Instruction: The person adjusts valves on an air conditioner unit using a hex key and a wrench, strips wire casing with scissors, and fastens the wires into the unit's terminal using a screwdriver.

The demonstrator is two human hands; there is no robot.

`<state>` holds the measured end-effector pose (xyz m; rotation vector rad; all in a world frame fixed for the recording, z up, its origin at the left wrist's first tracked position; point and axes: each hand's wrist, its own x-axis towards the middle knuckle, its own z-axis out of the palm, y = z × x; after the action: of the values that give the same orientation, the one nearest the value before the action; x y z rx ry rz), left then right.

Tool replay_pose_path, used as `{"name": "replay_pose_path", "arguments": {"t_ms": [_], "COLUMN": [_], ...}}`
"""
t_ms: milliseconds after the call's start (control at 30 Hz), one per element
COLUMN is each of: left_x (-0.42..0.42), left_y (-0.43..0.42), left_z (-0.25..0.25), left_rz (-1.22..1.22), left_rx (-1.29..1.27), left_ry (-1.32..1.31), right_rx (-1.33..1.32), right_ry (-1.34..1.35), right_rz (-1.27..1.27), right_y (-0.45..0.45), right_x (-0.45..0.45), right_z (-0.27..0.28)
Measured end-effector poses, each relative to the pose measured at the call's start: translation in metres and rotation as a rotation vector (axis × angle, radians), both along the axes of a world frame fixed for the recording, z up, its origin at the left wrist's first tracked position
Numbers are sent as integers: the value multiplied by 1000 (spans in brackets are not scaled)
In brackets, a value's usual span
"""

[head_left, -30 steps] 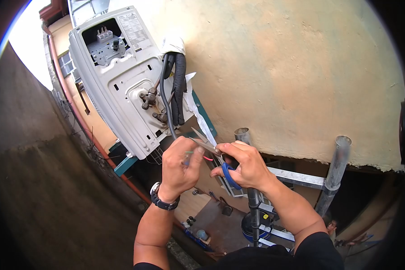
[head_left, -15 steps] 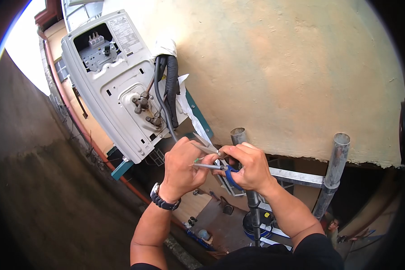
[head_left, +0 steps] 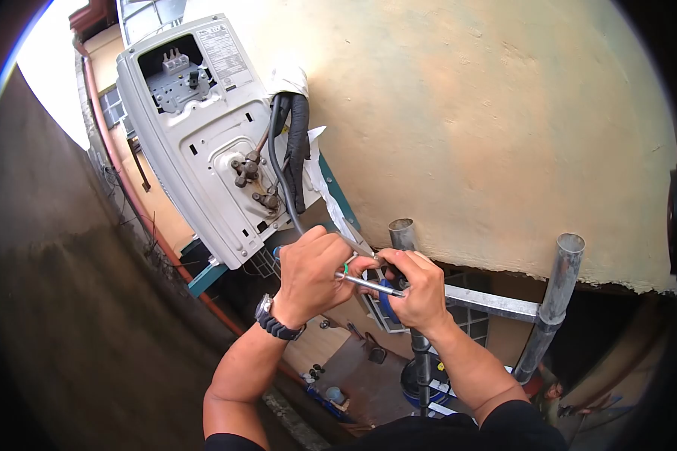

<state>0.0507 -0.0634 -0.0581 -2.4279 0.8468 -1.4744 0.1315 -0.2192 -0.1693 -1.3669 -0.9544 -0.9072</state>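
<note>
My left hand [head_left: 314, 272], with a watch on its wrist, is closed around the end of a dark grey cable [head_left: 276, 161] that runs down from the outdoor air-conditioner unit [head_left: 203, 124]. A short green wire [head_left: 346, 268] shows at its fingers. A thin metal shaft [head_left: 372, 286], like a screwdriver's, sticks out of this hand to the right; a bit of blue shows behind the hand. My right hand [head_left: 417, 289] grips scissors [head_left: 362, 246] with blue handles, their blades pointing up and left past the left fingertips. The fingers hide where blades and wire meet.
Black-wrapped pipes [head_left: 299, 150] and white tape [head_left: 329, 199] hang beside the unit's valves [head_left: 248, 169]. The unit rests on a teal bracket [head_left: 207, 278] near the wall [head_left: 489, 135]. A metal ladder [head_left: 560, 278] stands at right. Far below, a person [head_left: 553, 392] is partly visible.
Both hands stay together, shifted slightly down in view. The metal shaft now slants further right across the scissors' handles. The unit appears a little further right as the view moves.
</note>
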Motion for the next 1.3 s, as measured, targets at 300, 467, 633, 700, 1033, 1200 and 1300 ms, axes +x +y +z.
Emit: {"name": "replay_pose_path", "arguments": {"t_ms": [300, 467, 633, 700, 1033, 1200, 1300], "left_x": [2, -8, -11, -11, -5, 2, 4], "left_y": [6, 4, -3, -6, -24, -26, -28], "left_z": [-16, -7, 0, 2, -20, -24, -27], "left_rz": [71, 24, -164, -160, -178, -181, -242], "left_rx": [22, -65, -194, -159, -471, -519, -617], "left_ry": [-114, 49, 301, 339, 247, 257, 289], "right_rx": [577, 111, -83, -115, -157, -146, -70], "right_ry": [501, 335, 359, 358, 201, 261, 129], "right_rz": [273, 411, 415, 397, 183, 258, 119], "right_y": [-7, -27, -39, -44, -48, -42, -35], "right_x": [23, 20, -13, -20, -33, -28, -22], "right_z": [-3, 1, -9, -11, -1, 5, 5]}}
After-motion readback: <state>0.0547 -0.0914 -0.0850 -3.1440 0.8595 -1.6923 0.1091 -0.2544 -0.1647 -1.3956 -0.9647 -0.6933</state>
